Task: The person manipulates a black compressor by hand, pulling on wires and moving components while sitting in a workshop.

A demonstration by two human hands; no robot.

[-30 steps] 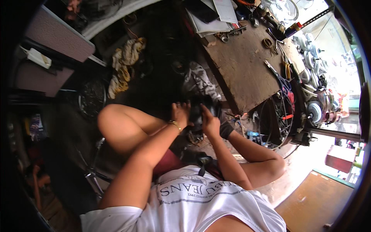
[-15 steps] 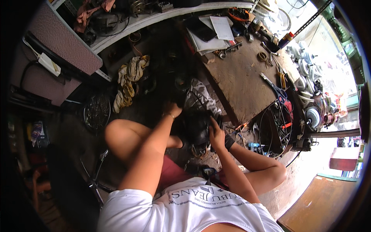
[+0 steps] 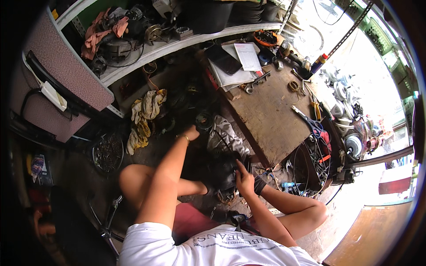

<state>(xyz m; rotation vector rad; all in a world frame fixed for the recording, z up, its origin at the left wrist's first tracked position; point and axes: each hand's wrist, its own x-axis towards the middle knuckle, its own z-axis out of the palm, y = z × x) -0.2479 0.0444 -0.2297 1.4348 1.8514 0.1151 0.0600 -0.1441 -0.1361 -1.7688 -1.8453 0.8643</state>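
My left hand [image 3: 191, 133] reaches forward over the dark floor, close to a round dark container [image 3: 204, 120]. Its fingers are lost in shadow, so what they hold, if anything, cannot be made out. Between my legs sits a bulky black object [image 3: 222, 172], too dark to tell its kind. My right hand [image 3: 245, 178] grips its right side, thumb pointing up. A crumpled grey cloth [image 3: 225, 135] lies just beyond the black object. To the left of my left hand is a stained, yellowish rag [image 3: 144, 116].
At right stands a low wooden table [image 3: 266, 119] bearing scissors [image 3: 308, 120], papers [image 3: 247, 56] and several tools. A shelf [image 3: 133, 64] with machine parts runs along the back. A round tray of small metal pieces [image 3: 108, 151] is at left, near a patterned panel [image 3: 66, 57].
My left hand has moved forward, away from the black object and closer to the round container. The right hand stays on the black object. The view has tilted up, showing more shelf.
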